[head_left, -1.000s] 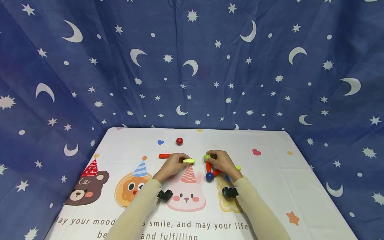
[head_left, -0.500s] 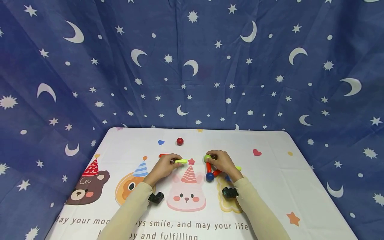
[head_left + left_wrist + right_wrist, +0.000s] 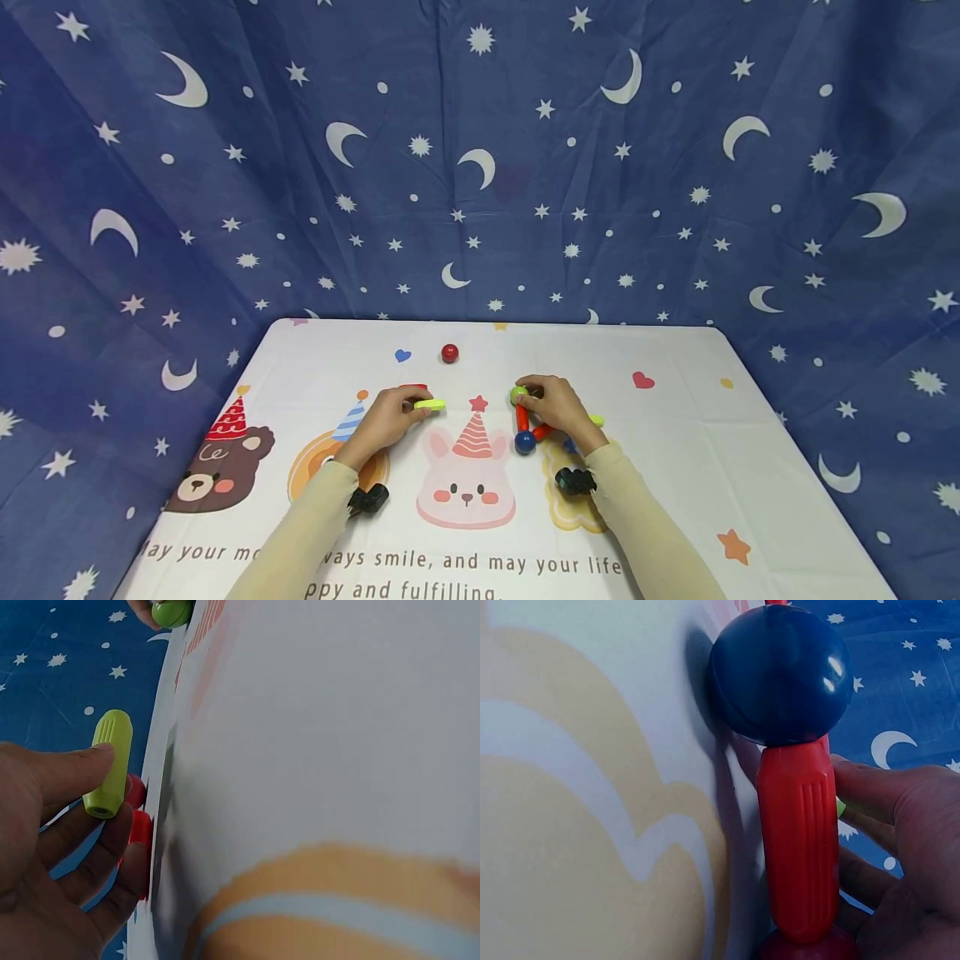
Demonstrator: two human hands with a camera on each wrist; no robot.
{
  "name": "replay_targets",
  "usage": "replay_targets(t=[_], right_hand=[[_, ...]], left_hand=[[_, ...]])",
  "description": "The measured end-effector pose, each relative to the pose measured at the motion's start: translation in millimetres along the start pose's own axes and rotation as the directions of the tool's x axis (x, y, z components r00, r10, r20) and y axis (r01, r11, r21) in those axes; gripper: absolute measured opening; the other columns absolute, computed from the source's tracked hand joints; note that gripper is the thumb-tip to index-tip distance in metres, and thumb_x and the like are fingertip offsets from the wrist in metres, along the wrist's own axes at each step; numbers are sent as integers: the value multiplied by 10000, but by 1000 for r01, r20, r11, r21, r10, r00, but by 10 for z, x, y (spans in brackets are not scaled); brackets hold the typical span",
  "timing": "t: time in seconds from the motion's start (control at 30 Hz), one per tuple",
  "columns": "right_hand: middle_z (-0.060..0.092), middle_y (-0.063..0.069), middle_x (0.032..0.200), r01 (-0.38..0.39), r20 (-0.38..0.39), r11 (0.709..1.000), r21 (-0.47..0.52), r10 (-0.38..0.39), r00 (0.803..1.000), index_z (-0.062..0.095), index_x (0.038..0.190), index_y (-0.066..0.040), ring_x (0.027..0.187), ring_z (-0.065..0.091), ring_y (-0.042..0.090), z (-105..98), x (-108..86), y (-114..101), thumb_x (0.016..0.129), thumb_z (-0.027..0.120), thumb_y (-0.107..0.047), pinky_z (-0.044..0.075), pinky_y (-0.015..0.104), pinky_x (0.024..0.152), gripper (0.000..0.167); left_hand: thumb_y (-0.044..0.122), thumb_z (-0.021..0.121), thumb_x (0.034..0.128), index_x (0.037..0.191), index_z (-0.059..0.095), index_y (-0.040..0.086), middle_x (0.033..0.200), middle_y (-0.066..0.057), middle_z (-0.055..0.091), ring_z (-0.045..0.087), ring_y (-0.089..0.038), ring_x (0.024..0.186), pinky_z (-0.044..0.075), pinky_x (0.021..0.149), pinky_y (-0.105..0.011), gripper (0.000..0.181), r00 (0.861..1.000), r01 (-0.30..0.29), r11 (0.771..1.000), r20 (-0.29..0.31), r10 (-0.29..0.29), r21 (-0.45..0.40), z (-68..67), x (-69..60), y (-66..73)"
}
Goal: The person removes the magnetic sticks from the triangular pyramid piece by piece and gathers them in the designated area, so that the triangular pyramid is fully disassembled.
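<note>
My left hand (image 3: 386,423) pinches a yellow-green ribbed rod (image 3: 112,765) between thumb and fingers, held off to the left of the joined pieces. Behind that hand lies a loose red rod (image 3: 415,387), partly covered by it. Thumb and fingers of my right hand (image 3: 558,407) grip a green ball (image 3: 518,395). From this ball a red rod (image 3: 522,419) runs to a blue ball (image 3: 525,442). A second red rod (image 3: 799,847) joins the blue ball to a dark red ball (image 3: 810,946), cut off in the right wrist view.
A separate red ball (image 3: 450,353) stands near the back of the table. Another yellow-green piece (image 3: 596,421) shows beyond the right wrist, mostly hidden. The white tablecloth (image 3: 675,475) has printed cartoons; a blue starry curtain (image 3: 480,233) hangs behind it.
My left hand has moved left with the yellow-green rod, away from the green ball, and now covers part of the loose red rod. My right hand stays where it was.
</note>
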State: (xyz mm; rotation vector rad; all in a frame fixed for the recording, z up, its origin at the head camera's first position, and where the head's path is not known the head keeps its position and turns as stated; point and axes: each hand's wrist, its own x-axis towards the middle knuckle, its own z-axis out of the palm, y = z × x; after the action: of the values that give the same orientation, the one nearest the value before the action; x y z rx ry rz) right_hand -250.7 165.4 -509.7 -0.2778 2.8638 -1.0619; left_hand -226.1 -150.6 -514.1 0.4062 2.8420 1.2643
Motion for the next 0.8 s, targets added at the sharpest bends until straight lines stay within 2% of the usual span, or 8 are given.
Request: replay_targets(t=[0.33,0.57,0.8], right_hand=[[714,60,1117,-11,5,1000,7,11,1000,707,1191,-189,1045,652,236,2,12,10,885,736,-280,499,440,966,319],[715,57,1113,-26,5,1000,6,26,1000,706,1190,-191,1048,651,235,1,6,-6,885,736,-280,496,443,970,319],[717,49,1101,-33,-1,999,11,33,999,708,1188,-193,1028,647,226,1,4,-9,880,741,-284,501,431,961,323]], left_hand=[[181,726,892,1146,712,150,1128,-59,699,571,-172,872,474,786,-321,257,998,53,998,21,-53,29,-128,-35,-121],[175,718,898,1143,712,152,862,-14,611,467,-157,731,379,646,-273,246,997,66,997,37,-67,43,-176,-22,-189],[162,726,890,1114,724,160,836,-5,607,468,-154,731,372,660,-274,224,997,71,992,15,-72,101,-180,26,-231]])
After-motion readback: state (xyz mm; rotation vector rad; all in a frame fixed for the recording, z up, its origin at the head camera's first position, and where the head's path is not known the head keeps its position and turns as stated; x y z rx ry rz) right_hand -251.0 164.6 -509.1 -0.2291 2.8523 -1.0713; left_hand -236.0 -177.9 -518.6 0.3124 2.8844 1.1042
